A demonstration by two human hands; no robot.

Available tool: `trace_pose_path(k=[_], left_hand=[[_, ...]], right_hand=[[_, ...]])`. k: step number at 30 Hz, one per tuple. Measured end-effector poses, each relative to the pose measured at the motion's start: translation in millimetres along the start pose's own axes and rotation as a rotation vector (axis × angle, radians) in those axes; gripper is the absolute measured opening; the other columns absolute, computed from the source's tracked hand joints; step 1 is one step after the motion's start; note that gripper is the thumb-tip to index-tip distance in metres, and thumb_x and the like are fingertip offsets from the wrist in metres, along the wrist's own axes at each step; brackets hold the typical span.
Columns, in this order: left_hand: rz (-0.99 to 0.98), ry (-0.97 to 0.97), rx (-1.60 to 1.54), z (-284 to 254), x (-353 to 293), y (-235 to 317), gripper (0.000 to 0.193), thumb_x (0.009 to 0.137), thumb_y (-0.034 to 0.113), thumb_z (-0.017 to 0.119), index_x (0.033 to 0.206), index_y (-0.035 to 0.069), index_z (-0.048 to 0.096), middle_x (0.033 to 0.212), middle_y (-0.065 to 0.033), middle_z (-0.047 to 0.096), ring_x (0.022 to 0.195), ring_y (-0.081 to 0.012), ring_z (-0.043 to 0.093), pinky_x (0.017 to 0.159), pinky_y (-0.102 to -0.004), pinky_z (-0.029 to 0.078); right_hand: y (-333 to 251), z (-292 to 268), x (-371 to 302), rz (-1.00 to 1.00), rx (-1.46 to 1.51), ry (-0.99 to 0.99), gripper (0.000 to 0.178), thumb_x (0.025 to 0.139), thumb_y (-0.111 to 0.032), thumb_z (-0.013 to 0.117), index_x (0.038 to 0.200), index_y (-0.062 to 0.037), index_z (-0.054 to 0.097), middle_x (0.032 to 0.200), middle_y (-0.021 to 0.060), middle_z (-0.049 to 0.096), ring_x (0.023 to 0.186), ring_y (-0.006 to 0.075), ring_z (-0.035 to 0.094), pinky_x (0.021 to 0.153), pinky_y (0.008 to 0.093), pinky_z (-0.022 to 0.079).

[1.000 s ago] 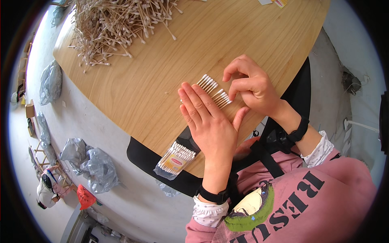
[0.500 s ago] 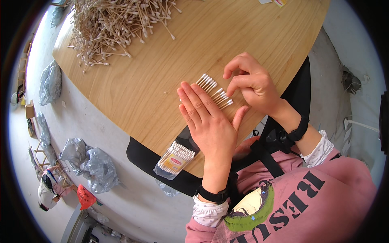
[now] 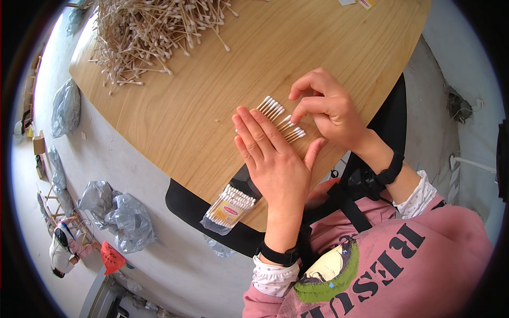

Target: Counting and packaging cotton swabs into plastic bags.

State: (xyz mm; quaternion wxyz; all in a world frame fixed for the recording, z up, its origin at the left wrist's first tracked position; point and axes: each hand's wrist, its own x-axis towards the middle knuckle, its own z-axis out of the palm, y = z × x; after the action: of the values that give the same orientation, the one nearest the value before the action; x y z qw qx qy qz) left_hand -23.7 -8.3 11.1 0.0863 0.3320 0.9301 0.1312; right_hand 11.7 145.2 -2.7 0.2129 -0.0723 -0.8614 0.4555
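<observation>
Head view, sole item. Centre of frame: a short row of cotton swabs [image 3: 280,120], wooden stems with white tips, laid side by side on the round wooden table [image 3: 212,100]. The left hand [image 3: 273,159] lies flat and open across the near ends of the row, fingers together, pressing rather than gripping. The right hand [image 3: 327,108], centre right, has thumb and forefinger curled down onto the tips of the row, pinching or nudging a swab; whether one is actually lifted cannot be told. Upper left: a large loose heap of swabs [image 3: 154,32], well apart from the hands. Lower centre, at the table's near edge: a clear packet of swabs [image 3: 229,208], partly overhanging. Lower left, on the floor: crumpled plastic bags [image 3: 114,212]. Risk, as judged: the packet could slip off the edge if a forearm brushes it; the aligned row could scatter or roll if the flat palm shifts sideways.
</observation>
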Motion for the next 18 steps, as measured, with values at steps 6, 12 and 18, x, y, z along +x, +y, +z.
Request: trace_pose_path(k=[6, 12, 18], left_hand=[[-0.003, 0.002, 0.010, -0.8, -0.2, -0.1, 0.116, 0.083, 0.075, 0.054, 0.152, -0.012, 0.020, 0.161, -0.0283, 0.017, 0.152, -0.0388, 0.014, 0.123, -0.0449, 0.014], [0.003, 0.010, 0.018, 0.2, -0.2, 0.2, 0.116, 0.083, 0.075, 0.053, 0.152, -0.012, 0.021, 0.161, -0.0285, 0.019, 0.152, -0.0389, 0.015, 0.123, -0.0449, 0.014], [0.000, 0.010, 0.015, 0.8, -0.1, -0.2, 0.116, 0.083, 0.076, 0.052, 0.152, -0.012, 0.021, 0.161, -0.0286, 0.019, 0.152, -0.0389, 0.015, 0.123, -0.0450, 0.014]], right_hand=[[0.3, 0.2, 0.5, -0.007, -0.030, -0.006, 0.022, 0.071, 0.012, 0.059, 0.075, -0.0068, 0.068, 0.096, 0.0032, 0.061, 0.093, 0.0227, 0.056, 0.074, 0.0323, 0.049], [-2.0, 2.8, 2.3, 0.002, -0.069, 0.031, 0.022, 0.074, 0.011, 0.059, 0.081, -0.0074, 0.070, 0.100, 0.0046, 0.062, 0.096, 0.0244, 0.057, 0.077, 0.0339, 0.051], [-1.9, 3.5, 2.5, -0.019, -0.113, 0.009, 0.020, 0.073, 0.009, 0.061, 0.080, -0.0075, 0.070, 0.100, 0.0046, 0.062, 0.096, 0.0244, 0.057, 0.077, 0.0341, 0.051]])
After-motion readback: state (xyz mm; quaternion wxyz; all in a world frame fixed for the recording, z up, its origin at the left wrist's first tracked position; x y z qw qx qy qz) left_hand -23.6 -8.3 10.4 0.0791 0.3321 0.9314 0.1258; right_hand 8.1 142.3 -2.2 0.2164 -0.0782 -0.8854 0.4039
